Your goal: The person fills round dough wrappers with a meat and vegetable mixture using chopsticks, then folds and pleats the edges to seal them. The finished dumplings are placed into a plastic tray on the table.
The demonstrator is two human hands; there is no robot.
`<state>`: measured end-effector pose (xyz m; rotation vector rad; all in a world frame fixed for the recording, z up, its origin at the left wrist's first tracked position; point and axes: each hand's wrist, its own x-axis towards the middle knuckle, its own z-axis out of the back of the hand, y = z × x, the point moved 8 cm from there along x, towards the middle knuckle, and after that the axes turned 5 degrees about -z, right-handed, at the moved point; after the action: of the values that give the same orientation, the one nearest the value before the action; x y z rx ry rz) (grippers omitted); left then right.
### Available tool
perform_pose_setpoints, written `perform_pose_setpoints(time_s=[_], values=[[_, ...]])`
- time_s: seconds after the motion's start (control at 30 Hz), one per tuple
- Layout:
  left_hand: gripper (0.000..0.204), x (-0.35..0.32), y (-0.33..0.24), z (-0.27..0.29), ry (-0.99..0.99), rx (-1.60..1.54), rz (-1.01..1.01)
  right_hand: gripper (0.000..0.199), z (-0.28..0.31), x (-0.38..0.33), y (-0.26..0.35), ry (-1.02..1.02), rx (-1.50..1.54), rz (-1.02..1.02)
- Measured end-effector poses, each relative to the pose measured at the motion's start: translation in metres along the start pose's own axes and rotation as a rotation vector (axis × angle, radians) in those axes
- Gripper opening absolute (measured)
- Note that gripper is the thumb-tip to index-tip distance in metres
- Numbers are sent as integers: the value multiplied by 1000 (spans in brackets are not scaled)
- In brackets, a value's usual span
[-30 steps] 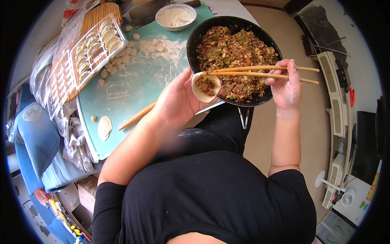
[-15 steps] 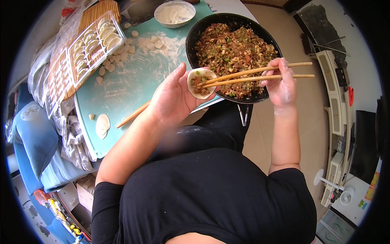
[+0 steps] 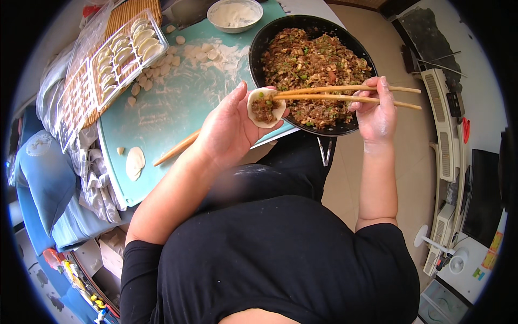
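On my left hand (image 3: 222, 128), palm up with the thumb raised, rests a round dumpling wrapper (image 3: 277, 114) with a mound of brown filling (image 3: 263, 109) on it. My right hand (image 3: 376, 120), dusted with flour, grips a pair of wooden chopsticks (image 3: 321, 90). Their tips meet the upper right edge of the wrapper, by the filling. Beneath the chopsticks sits a round black pan (image 3: 256, 60) full of chopped meat filling (image 3: 315, 67) with green bits. A wooden rolling pin (image 3: 177, 149) lies beside my left forearm, partly hidden by it.
A floury turquoise mat (image 3: 162, 116) covers the table. It carries flat wrappers (image 3: 135, 163), several small dough pieces (image 3: 161, 70) and a bowl of flour (image 3: 234, 20). At the far left, a compartmented plastic tray (image 3: 97, 81) holds rows of shaped dumplings (image 3: 123, 54).
The chopsticks have drawn back right from the middle of the wrapper to its edge, their tips now closer together. More filling shows on the wrapper. My left hand has barely moved.
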<state>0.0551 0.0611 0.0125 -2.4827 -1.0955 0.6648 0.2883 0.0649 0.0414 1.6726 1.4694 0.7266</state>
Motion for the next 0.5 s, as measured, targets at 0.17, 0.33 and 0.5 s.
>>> perform_pose_setpoints(time_s=[0.17,0.33,0.5], values=[[56,0,1,-1,8,7,-1,26,-5,-2,-9,-9,2,-15],[56,-1,0,1,-3,-14,-9,25,-6,-4,-6,11,-60,-18],[56,0,-3,3,-13,-66,-34,26,-3,-3,-8,-20,-14,-27]])
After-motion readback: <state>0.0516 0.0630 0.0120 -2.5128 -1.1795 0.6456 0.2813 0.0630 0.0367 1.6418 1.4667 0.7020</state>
